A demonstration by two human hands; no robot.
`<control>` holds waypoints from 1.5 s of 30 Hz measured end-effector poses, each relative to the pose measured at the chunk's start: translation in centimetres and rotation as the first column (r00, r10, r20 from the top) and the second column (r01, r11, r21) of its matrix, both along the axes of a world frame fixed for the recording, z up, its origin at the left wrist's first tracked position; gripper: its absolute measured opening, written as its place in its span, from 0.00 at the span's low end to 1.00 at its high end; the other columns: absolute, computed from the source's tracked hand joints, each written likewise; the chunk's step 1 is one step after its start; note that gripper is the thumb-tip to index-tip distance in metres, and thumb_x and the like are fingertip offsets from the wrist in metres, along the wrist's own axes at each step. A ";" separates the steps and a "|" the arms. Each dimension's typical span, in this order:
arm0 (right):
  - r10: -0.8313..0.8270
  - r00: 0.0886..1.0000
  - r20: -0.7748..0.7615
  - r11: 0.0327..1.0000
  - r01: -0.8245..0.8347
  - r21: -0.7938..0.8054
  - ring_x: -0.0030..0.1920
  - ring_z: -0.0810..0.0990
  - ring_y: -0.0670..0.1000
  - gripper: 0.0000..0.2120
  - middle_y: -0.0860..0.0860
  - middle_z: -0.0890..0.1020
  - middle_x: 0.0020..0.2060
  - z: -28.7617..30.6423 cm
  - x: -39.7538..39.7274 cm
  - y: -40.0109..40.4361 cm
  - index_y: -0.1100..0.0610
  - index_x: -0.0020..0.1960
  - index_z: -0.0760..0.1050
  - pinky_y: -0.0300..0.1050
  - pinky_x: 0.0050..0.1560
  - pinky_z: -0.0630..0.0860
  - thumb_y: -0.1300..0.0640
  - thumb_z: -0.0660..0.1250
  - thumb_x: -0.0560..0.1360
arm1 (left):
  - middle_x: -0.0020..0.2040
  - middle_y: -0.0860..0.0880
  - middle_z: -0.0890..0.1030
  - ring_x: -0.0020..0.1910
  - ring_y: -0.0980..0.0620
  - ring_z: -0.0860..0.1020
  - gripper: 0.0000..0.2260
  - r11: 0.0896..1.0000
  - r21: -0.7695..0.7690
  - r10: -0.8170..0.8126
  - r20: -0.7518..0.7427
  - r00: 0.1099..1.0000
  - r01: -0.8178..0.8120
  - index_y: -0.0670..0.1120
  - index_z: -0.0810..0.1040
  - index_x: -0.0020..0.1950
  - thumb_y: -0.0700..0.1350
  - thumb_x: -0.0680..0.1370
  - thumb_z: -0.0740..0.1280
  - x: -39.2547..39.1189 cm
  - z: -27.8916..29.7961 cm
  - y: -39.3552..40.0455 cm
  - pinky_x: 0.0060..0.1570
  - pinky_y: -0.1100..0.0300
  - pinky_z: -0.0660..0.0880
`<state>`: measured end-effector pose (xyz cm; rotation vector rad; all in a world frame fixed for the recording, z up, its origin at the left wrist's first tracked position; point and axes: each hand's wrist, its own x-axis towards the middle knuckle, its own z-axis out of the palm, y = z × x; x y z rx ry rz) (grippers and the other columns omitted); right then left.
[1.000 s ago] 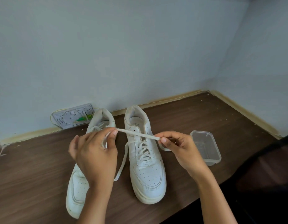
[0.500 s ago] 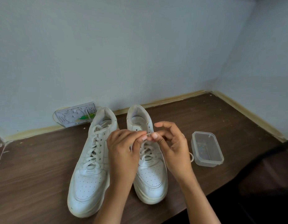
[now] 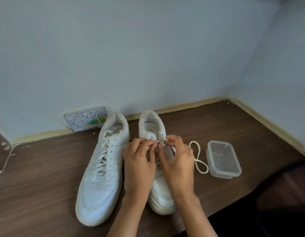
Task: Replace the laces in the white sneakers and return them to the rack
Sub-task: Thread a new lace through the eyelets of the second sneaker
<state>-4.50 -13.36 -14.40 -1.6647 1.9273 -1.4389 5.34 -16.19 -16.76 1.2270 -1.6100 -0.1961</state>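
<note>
Head view, looking down at a brown wooden table [image 3: 37, 194] set into a corner of pale blue walls. We go from left to right. At the far left, against the wall, we see a small grey panel [image 3: 86, 119] with a yellow cord and a green mark on it; what it is we cannot tell. Next comes the left sneaker [image 3: 100, 177], white, toe toward us, laced all the way up. Just beside it stands the right sneaker [image 3: 158, 189], also toe toward us, partly covered by both hands. Our left hand [image 3: 138, 166] has its fingers curled and pinches the tip of a white lace [image 3: 198, 159] between thumb and forefinger. Our right hand [image 3: 177, 161] is curled too and pinches the eyelet flap near the top of that shoe, right against the lace tip. The upper eyelets of this shoe look bare. The loose end of the lace lies looped on the table to the right of the shoe. Further right sits a clear plastic container [image 3: 223, 159], open and seemingly empty.

We judge one shoe finished and the second about half laced, with the upper eyelets left to thread. No rack is in sight, so returning the pair remains.
</note>
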 end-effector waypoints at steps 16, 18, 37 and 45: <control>0.024 0.901 0.432 0.998 -0.044 0.037 0.42 0.82 0.45 0.11 0.48 0.84 0.34 1.2 -0.5 0.3 0.47 0.51 0.80 0.39 0.43 0.78 0.61 0.71 0.72 | 0.45 0.54 0.78 0.45 0.52 0.73 0.11 1.000 0.007 -0.008 0.136 0.991 0.007 0.47 0.83 0.45 0.32 0.69 0.74 0.6 0.9 -0.6 0.47 0.53 0.75; 0.031 0.860 0.509 0.997 -0.064 0.048 0.38 0.83 0.45 0.11 0.49 0.84 0.34 1.6 -0.8 0.3 0.50 0.51 0.82 0.36 0.38 0.77 0.63 0.70 0.73 | 0.45 0.53 0.79 0.46 0.52 0.73 0.11 1.000 -0.008 -0.023 0.104 0.994 0.024 0.47 0.85 0.45 0.32 0.69 0.75 0.6 0.9 -0.7 0.45 0.49 0.77; -0.115 0.986 0.123 0.993 0.110 0.045 0.46 0.72 0.46 0.18 0.42 0.69 0.45 1.0 -5.1 -0.9 0.49 0.43 0.67 0.43 0.47 0.69 0.72 0.57 0.77 | 0.59 0.53 0.76 0.57 0.51 0.77 0.16 0.990 0.065 -0.120 -0.093 0.988 0.126 0.49 0.78 0.67 0.41 0.82 0.58 1.7 0.1 -0.6 0.56 0.47 0.77; 0.068 0.991 -0.111 0.991 -0.054 0.124 0.57 0.63 0.44 0.13 0.40 0.70 0.54 0.7 -4.8 -0.7 0.44 0.54 0.76 0.46 0.59 0.64 0.39 0.60 0.76 | 0.60 0.54 0.75 0.58 0.56 0.76 0.14 0.982 0.114 -0.143 -0.092 0.985 0.153 0.48 0.78 0.66 0.45 0.83 0.58 1.9 0.4 -0.6 0.56 0.57 0.77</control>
